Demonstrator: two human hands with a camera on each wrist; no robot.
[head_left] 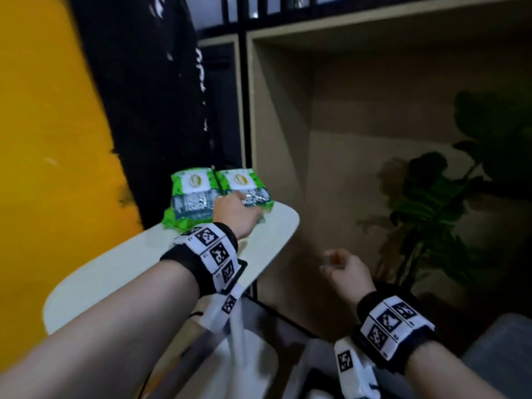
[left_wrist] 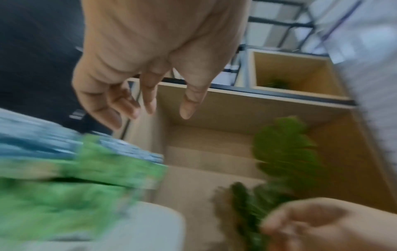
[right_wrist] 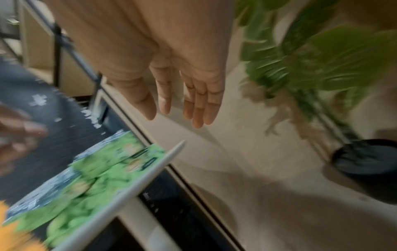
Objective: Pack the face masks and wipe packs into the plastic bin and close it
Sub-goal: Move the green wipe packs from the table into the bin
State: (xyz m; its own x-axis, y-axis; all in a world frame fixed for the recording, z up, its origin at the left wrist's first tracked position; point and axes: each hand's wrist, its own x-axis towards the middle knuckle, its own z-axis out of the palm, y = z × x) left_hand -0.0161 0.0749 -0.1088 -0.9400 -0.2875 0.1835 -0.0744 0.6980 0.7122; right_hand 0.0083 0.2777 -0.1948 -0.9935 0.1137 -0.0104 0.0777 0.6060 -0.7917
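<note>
Two green plastic wipe packs (head_left: 218,194) with white labels lie side by side at the far end of the white oval surface (head_left: 115,272). My left hand (head_left: 234,213) reaches over the right-hand pack, grip loosely spread, contact unclear. My right hand (head_left: 347,273) hangs relaxed, holding nothing, off the surface's right edge.

Head cam: high, looks forward and down over both forearms at the desk (head_left: 267,226) and shelf unit (head_left: 288,110). Left wrist cam: close under the left hand (left_wrist: 150,59), facing the shelf, badly blurred. Right wrist cam: under the right hand (right_wrist: 171,68), probably aimed floorward. All three share the green wipe packs (head_left: 198,197) and plant (head_left: 449,197).
</note>
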